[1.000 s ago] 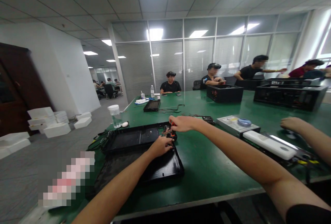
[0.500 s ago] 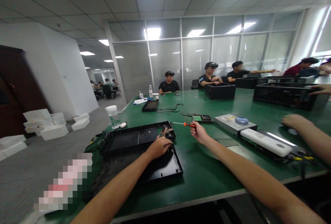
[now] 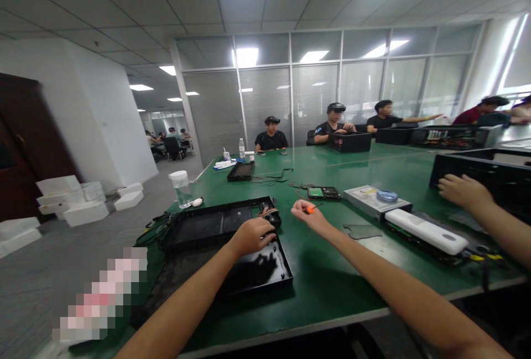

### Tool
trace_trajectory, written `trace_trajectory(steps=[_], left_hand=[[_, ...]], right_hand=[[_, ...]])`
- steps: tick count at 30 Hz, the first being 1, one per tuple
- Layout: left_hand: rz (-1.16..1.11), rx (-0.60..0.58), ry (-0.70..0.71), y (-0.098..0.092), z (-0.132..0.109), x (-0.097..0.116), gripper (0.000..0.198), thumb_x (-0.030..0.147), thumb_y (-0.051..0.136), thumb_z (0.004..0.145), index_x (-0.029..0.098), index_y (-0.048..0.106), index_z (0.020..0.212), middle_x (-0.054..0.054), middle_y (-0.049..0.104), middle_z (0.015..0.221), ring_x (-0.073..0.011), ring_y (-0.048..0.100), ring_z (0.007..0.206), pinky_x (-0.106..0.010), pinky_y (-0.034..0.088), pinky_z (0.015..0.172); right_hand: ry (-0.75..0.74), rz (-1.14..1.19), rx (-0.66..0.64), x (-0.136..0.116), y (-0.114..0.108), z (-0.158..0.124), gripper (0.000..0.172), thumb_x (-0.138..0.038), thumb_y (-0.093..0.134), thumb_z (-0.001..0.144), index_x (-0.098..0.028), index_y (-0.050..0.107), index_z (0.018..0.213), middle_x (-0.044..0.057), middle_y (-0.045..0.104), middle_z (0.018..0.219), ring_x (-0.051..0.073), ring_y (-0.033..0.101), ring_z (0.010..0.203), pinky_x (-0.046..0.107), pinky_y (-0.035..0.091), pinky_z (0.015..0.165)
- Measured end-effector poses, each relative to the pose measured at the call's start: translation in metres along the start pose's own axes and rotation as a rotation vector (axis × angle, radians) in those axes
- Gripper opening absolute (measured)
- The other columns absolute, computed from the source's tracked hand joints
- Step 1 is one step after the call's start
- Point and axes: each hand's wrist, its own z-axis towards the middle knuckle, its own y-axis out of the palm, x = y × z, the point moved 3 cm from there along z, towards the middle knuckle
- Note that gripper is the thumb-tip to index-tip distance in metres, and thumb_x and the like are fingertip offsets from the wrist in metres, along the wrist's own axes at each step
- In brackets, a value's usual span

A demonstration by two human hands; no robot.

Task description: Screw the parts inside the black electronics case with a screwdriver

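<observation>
My right hand [image 3: 307,214] is closed around a screwdriver [image 3: 310,210]. Part of its orange handle shows, with a thin dark end sticking out to the right; the rest is hidden in my fingers. My left hand [image 3: 254,237] lies with loosely bent fingers over the inner edge of a black computer case panel [image 3: 259,268]. Just beyond those fingers, a bundle of cables [image 3: 269,212] sits in the corner of the joined black tray [image 3: 219,220]. My right hand is in the air to the right of this corner.
A green circuit board [image 3: 317,192] lies beyond my right hand. A silver drive [image 3: 369,198] with a blue tape roll [image 3: 386,196] and a white device [image 3: 427,230] are to the right. A co-worker's hand [image 3: 467,190] touches a black case [image 3: 485,173]. A water jar [image 3: 181,190] stands left.
My right hand has turned the screwdriver, so its metal shaft no longer points left toward the case. The left hand's fingers have loosened slightly. At right, a black case and a co-worker's hand have moved.
</observation>
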Motion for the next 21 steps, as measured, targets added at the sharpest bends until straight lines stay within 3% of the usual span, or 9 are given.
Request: trace_trajectory(steps=[2, 4, 6, 9, 12, 17, 21], left_hand=[[0.090, -0.057, -0.047, -0.012, 0.003, -0.008, 0.023, 0.032, 0.043, 0.086, 0.015, 0.051, 0.099, -0.009, 0.058, 0.093, -0.0196, 0.055, 0.088, -0.030, 0.040, 0.079], [0.158, -0.130, -0.159, -0.024, 0.001, -0.025, 0.026, 0.036, 0.043, 0.085, 0.014, 0.046, 0.098, -0.009, 0.058, 0.087, -0.0205, 0.057, 0.080, -0.030, 0.042, 0.071], [0.167, -0.180, -0.271, -0.034, -0.007, -0.047, 0.031, 0.040, 0.046, 0.082, 0.014, 0.042, 0.098, -0.008, 0.057, 0.085, -0.0204, 0.057, 0.075, -0.028, 0.042, 0.067], [0.073, -0.285, -0.392, -0.035, -0.028, -0.079, 0.042, 0.043, 0.058, 0.073, 0.016, 0.040, 0.100, -0.005, 0.057, 0.085, -0.0191, 0.057, 0.075, -0.025, 0.042, 0.065], [-0.014, -0.459, -0.420, -0.019, -0.047, -0.095, 0.028, 0.040, 0.052, 0.078, 0.017, 0.047, 0.091, -0.003, 0.058, 0.081, -0.0172, 0.057, 0.073, -0.023, 0.041, 0.063], [0.047, -0.445, -0.202, -0.009, -0.047, -0.086, 0.017, 0.026, 0.060, 0.072, 0.017, 0.055, 0.086, -0.004, 0.059, 0.090, -0.0185, 0.054, 0.086, -0.024, 0.040, 0.074], [0.055, -0.396, -0.143, -0.037, -0.033, -0.073, 0.014, 0.024, 0.058, 0.074, 0.016, 0.057, 0.085, -0.005, 0.059, 0.088, -0.0190, 0.054, 0.086, -0.026, 0.039, 0.078]], right_hand=[[-0.093, -0.336, -0.268, -0.027, 0.023, -0.018, 0.018, -0.033, 0.051, 0.079, -0.016, 0.054, 0.074, 0.000, 0.054, 0.069, 0.011, 0.049, 0.064, 0.023, 0.039, 0.059], [-0.184, -0.615, -0.639, -0.050, 0.049, -0.047, 0.021, -0.030, 0.052, 0.078, -0.017, 0.057, 0.094, 0.004, 0.060, 0.085, 0.015, 0.054, 0.076, 0.025, 0.039, 0.068], [-0.220, -0.856, -0.800, -0.064, 0.061, -0.078, 0.028, -0.028, 0.054, 0.076, -0.018, 0.056, 0.102, 0.006, 0.060, 0.090, 0.016, 0.055, 0.079, 0.025, 0.038, 0.068], [-0.179, -1.027, -0.775, -0.070, 0.058, -0.115, 0.021, -0.025, 0.048, 0.080, -0.019, 0.057, 0.098, 0.005, 0.061, 0.084, 0.015, 0.056, 0.074, 0.024, 0.036, 0.063], [-0.143, -1.043, -0.652, -0.064, 0.043, -0.138, 0.018, -0.027, 0.043, 0.084, -0.020, 0.060, 0.082, 0.004, 0.060, 0.075, 0.014, 0.055, 0.069, 0.024, 0.033, 0.060], [-0.107, -0.979, -0.487, -0.050, 0.033, -0.146, 0.022, -0.035, 0.045, 0.084, -0.022, 0.062, 0.077, 0.004, 0.061, 0.070, 0.015, 0.054, 0.065, 0.025, 0.033, 0.057], [-0.056, -0.892, -0.440, -0.031, 0.035, -0.124, 0.015, -0.030, 0.051, 0.079, -0.022, 0.064, 0.078, 0.004, 0.063, 0.073, 0.016, 0.056, 0.066, 0.025, 0.037, 0.061]])
